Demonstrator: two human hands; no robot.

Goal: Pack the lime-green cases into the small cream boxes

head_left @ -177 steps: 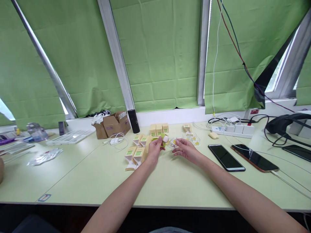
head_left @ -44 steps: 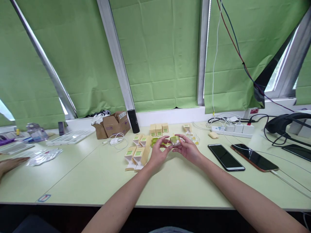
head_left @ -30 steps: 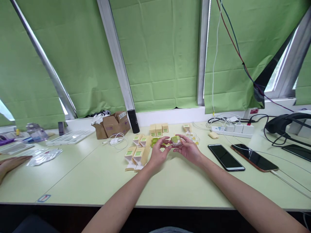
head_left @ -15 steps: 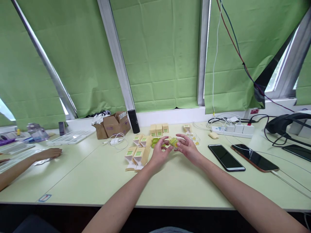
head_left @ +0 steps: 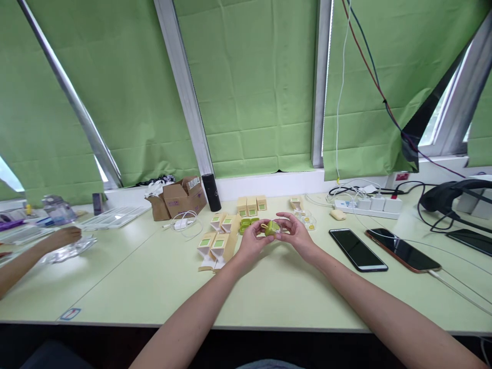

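My left hand (head_left: 251, 242) and my right hand (head_left: 295, 237) meet over the middle of the pale green table (head_left: 269, 287), fingers curled round a small green item in a clear wrap (head_left: 272, 227). Both hands pinch it, the left from the left side, the right from the right. Just behind lie more green pieces (head_left: 246, 224). Left of my hands stand several small tan cartons with green labels (head_left: 215, 243), some open. A row of closed tan cartons (head_left: 251, 204) stands farther back.
Two phones (head_left: 357, 249) (head_left: 403, 249) lie to the right, a power strip (head_left: 367, 205) with cables behind them. A black cylinder (head_left: 211, 191) and a brown cardboard box (head_left: 183, 196) stand at the back. Another person's hand (head_left: 63, 237) rests on clear bags at the left.
My hands have turned the green item and drawn it slightly left and down between them. The other person's hand at the left reached in over the clear bags.
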